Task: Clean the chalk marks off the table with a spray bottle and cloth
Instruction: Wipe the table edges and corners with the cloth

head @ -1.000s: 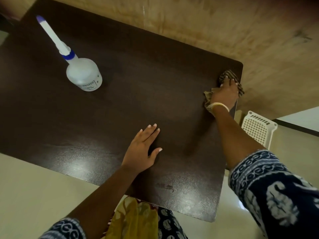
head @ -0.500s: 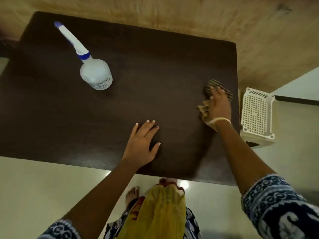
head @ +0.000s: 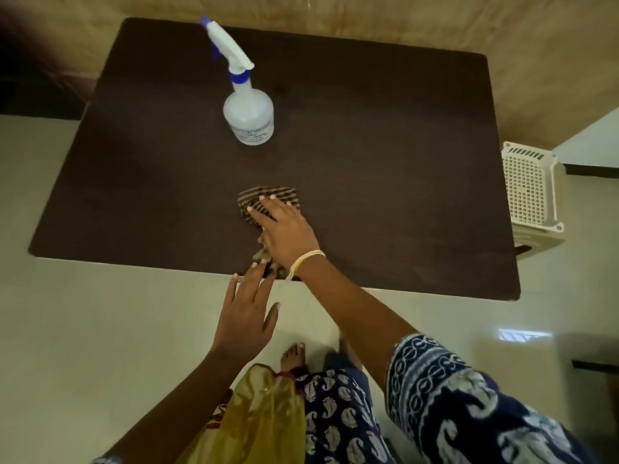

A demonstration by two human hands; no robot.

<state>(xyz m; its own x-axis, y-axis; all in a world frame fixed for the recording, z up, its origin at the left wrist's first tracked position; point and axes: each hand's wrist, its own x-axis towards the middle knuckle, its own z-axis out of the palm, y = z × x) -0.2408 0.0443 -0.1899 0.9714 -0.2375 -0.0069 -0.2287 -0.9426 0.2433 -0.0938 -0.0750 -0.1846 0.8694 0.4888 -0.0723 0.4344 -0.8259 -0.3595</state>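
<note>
A dark brown table fills the upper half of the view; I see no chalk marks on it. My right hand presses flat on a striped brown cloth near the table's front middle. The cloth's tail trails back under my wrist to the front edge. My left hand is open with fingers spread. It hovers at the front edge, its fingertips just reaching the cloth's tail. A white spray bottle with a blue collar and white nozzle stands upright behind the cloth, untouched.
A white perforated plastic basket sits on the floor beside the table's right edge. Pale tiled floor lies in front of the table, where my bare feet stand. A tan wall runs behind the table.
My right hand has slid the cloth from the table's right edge leftward to the front middle. My left hand has lifted off the tabletop and drawn back to the front edge.
</note>
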